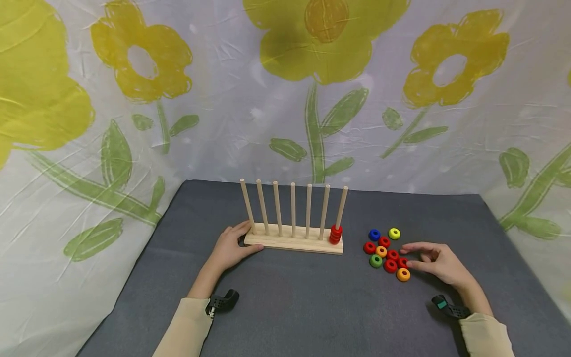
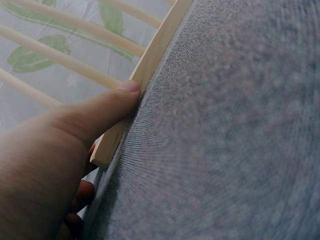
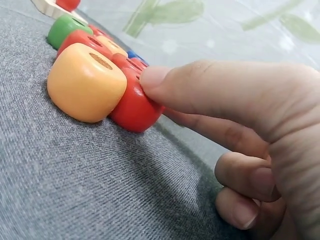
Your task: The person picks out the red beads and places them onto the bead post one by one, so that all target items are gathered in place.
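My left hand (image 1: 229, 248) holds the left end of a wooden peg rack (image 1: 294, 244). Its thumb (image 2: 112, 107) presses the front edge of the base, while the other fingers go behind it and are partly hidden. Several upright pegs stand on the rack, and red beads (image 1: 335, 235) are stacked on the rightmost one. Over at the loose beads, my right hand (image 1: 439, 263) has thumb and index finger about a red bead (image 3: 135, 107) at the group's right edge, with the bead still on the table. An orange bead (image 3: 85, 82) touches that red one.
Beside the right hand lie more loose beads: a blue bead (image 1: 374, 235), a yellow bead (image 1: 394, 233), a green bead (image 1: 376, 261), another orange bead and several red ones. A grey cloth (image 1: 303, 307) covers the table. Behind it hangs a flower-printed curtain (image 1: 223, 124).
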{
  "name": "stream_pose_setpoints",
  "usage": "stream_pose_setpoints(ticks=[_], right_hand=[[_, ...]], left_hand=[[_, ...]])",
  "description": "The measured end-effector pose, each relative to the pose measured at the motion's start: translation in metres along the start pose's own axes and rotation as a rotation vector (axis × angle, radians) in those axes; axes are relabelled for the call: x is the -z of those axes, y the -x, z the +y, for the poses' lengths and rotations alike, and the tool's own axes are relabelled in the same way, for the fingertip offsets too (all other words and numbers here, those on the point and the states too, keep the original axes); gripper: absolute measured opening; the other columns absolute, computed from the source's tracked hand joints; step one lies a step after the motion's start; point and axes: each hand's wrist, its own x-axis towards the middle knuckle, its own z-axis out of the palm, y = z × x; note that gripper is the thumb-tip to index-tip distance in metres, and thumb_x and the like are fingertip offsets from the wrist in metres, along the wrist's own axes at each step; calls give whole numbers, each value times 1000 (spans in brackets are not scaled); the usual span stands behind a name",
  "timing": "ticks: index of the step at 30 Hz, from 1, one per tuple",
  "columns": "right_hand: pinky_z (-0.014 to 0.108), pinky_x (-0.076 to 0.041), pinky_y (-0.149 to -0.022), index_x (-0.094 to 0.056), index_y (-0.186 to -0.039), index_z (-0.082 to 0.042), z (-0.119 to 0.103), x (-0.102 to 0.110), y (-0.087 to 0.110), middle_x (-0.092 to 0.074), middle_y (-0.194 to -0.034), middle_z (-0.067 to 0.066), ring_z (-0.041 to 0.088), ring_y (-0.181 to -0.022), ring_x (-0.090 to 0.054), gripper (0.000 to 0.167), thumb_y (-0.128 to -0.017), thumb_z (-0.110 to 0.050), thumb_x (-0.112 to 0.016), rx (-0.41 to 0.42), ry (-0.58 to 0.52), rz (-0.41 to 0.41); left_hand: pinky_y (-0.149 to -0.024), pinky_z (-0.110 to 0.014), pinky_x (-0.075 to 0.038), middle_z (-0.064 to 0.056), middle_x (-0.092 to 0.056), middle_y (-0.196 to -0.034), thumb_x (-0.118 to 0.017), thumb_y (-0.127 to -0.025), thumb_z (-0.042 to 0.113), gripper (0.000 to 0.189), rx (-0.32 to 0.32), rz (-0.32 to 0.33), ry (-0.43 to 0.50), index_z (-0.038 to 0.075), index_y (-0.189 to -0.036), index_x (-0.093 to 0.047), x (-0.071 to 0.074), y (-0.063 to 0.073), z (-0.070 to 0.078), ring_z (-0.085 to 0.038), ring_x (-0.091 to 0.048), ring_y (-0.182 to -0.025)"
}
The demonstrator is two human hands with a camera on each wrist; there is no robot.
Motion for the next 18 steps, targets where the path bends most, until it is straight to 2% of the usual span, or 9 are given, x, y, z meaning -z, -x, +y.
stream_pose_setpoints(ticks=[7, 14, 16, 18], right_hand=[[34, -27, -43, -71, -124, 1, -1, 0, 0, -74, -104, 14, 20, -45, -27, 35, -90, -4, -79, -34, 41, 20], [34, -27, -43, -71, -124, 1, -1, 0, -1, -73, -104, 13, 19, -45, -26, 37, -89, -6, -80, -57, 37, 11], [33, -28, -44, -71, -124, 1, -2, -1, 0, -73, -102, 13, 19, -45, -27, 36, -90, -6, -79, -59, 39, 14], [33, -28, -44, -71, -124, 1, -2, -1, 0, -72, -93, 12, 19, -45, -27, 36, -90, -6, -79, -63, 39, 15]], left_hand=[[-102, -58, -38, -17, -44, -154, -79, -85, 55, 91, 3, 3, 5, 3, -152, -47, 1, 1, 1, -40, -47, -125], [-103, -58, -37, -17, -45, -154, -80, -85, 53, 90, -5, 12, 3, 2, -151, -48, 1, 1, 2, -40, -47, -125], [-102, -58, -38, -18, -45, -153, -79, -85, 54, 90, -4, 12, 0, 2, -151, -48, 1, 2, 2, -40, -48, -124], [-101, -57, -39, -18, -45, -153, -79, -85, 54, 90, -3, 11, -6, 2, -151, -48, 1, 2, 2, -39, -49, -122]])
